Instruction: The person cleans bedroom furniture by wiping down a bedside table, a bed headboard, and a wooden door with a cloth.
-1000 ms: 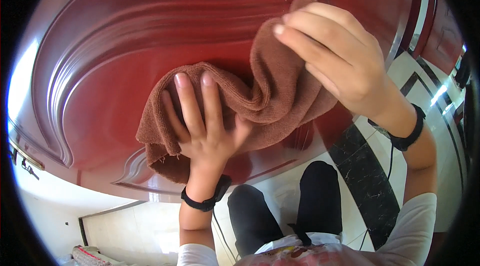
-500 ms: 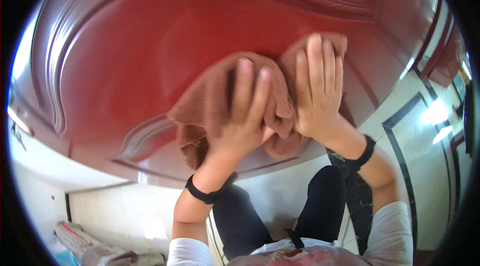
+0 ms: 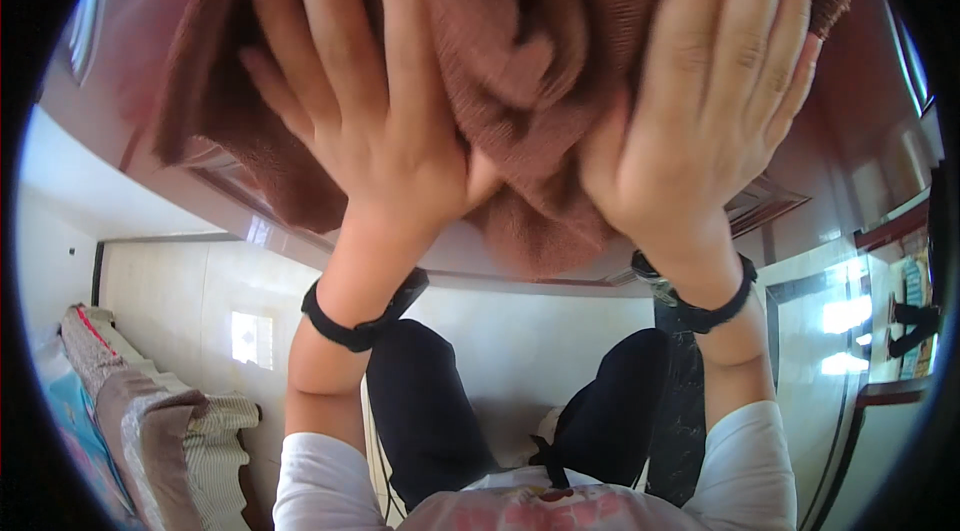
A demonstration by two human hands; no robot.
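A bunched brown towel [image 3: 535, 156] lies against the glossy reddish-brown wooden panel [image 3: 865, 146], with deep folds in its middle. On its left part my left hand [image 3: 390, 146] presses flat, fingers spread and pointing away from me; the thumb is partly under a fold. My right hand [image 3: 690, 146] lies on the right part, its fingers stretched out over the cloth and its thumb against a fold. The towel's far edge and some fingertips run out of the top of the picture.
Pale tiled floor [image 3: 170, 281] with dark border strips lies below the panel. A patterned fabric cover with a scalloped edge [image 3: 215, 431] is at the lower left. My dark-trousered legs [image 3: 420, 401] are just below the panel's curved lower edge.
Both hands and the towel now appear much larger and higher in the view. The left hand's fingers have spread wider, and the towel is bunched between the hands.
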